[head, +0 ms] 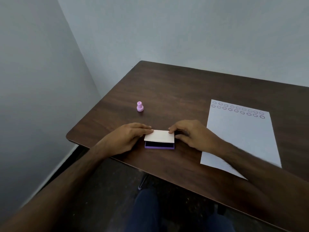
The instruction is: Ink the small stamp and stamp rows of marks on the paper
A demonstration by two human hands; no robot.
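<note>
A purple ink pad [159, 146] lies near the table's front edge, its dark ink surface showing under a white lid [159, 136] that is raised at an angle. My left hand [128, 138] holds the lid's left edge and my right hand [190, 135] holds its right edge. The small pink stamp [140, 106] stands upright on the table, beyond the pad and apart from both hands. To the right lies the white paper [240, 139], with two rows of round purple marks [238, 110] along its far edge.
The dark wooden table [167, 91] stands in a corner of grey walls, its left corner close to my left hand. My forearm crosses the paper's near corner. Below the table edge are my legs in dark trousers [147, 211].
</note>
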